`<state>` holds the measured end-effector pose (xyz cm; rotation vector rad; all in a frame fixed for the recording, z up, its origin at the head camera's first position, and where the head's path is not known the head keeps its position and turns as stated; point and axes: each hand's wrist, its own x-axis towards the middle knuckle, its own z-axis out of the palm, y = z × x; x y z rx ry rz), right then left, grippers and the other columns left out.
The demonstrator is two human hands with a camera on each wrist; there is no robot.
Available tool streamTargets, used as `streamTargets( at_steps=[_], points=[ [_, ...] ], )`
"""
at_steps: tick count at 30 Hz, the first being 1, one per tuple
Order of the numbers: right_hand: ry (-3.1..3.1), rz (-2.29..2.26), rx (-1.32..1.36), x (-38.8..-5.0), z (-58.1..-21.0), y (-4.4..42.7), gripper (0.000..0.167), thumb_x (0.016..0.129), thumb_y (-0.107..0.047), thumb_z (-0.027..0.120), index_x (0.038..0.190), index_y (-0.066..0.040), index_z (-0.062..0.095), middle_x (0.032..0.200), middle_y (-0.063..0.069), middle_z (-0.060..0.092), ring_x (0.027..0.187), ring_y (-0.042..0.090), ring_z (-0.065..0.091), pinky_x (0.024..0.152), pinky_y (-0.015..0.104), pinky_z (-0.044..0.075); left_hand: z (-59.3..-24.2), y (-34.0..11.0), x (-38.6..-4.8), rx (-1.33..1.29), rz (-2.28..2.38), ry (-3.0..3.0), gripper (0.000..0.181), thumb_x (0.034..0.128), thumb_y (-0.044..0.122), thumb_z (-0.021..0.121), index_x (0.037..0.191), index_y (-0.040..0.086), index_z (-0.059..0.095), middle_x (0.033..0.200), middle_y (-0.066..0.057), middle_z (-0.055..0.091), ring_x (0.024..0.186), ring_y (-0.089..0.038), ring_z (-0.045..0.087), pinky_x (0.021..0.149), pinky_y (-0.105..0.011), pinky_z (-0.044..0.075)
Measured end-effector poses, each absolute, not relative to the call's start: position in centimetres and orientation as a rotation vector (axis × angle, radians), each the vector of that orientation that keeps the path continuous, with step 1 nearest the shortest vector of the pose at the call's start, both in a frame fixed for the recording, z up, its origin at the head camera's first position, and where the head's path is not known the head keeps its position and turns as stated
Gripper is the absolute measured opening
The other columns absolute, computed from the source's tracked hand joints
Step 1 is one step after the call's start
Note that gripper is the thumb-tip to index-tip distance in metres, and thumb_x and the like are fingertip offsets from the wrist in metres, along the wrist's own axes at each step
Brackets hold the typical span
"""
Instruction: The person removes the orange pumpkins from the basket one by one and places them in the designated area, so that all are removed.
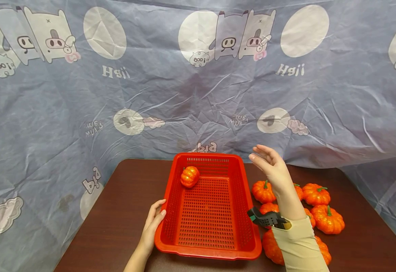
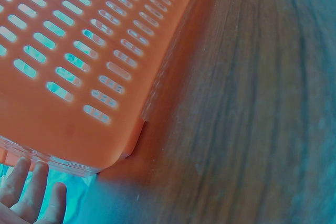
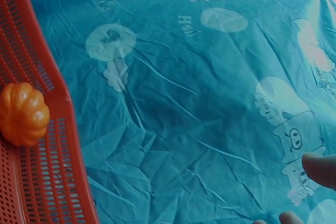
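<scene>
A red plastic basket (image 1: pixel 206 254) with slotted walls stands on the table, and one small orange pumpkin (image 1: pixel 190 176) lies in its far left corner. My left hand (image 1: pixel 151 223) touches the basket's left rim; in the left wrist view its fingers (image 2: pixel 37 190) are fairly straight against the rim. Raised in the air, my right hand (image 1: pixel 274 168) is just right of the basket's far right corner, fingers loosely bent and holding nothing. Its thumb shows at the edge of the right wrist view, which also catches the pumpkin (image 3: pixel 23 114) inside the basket.
Several more orange pumpkins (image 1: pixel 328 220) with green stems sit right of the basket, some partly hidden behind my right forearm. The dark brown table (image 1: pixel 116 211) extends to both sides. A grey-blue cloth (image 1: pixel 191 98) with cartoon pigs hangs behind it.
</scene>
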<state>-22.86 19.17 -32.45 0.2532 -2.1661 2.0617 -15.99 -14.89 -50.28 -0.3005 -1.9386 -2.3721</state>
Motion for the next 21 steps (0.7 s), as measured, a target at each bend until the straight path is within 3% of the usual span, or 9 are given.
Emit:
streamTargets(
  at_steps=[10,21],
  points=[
    [-2.202,2.121,0.229,-24.9,-33.2,15.8,0.054,0.092,-0.013,0.060,0.138,0.003,0.035,0.136,0.017,0.043,0.115,0.017,0.049,0.102,0.039,0.036,-50.4,-14.9,-16.1,-0.307,-2.380,-1.935,0.039,0.1001,0.017,0.039,0.137,0.006,0.031,0.126,-0.029,0.038,0.106,-0.039,0.050,0.082,-0.043,0.049],
    [-2.185,2.210,0.209,-26.9,-34.2,13.1,0.053,0.090,-0.010,0.061,0.136,0.003,0.038,0.136,0.018,0.045,0.122,0.029,0.045,0.101,0.041,0.037,-50.5,-15.0,-16.1,-0.289,-2.388,-1.948,0.039,0.1003,0.020,0.038,0.137,0.009,0.031,0.129,-0.026,0.038,0.109,-0.043,0.047,0.083,-0.044,0.049]
  ],
)
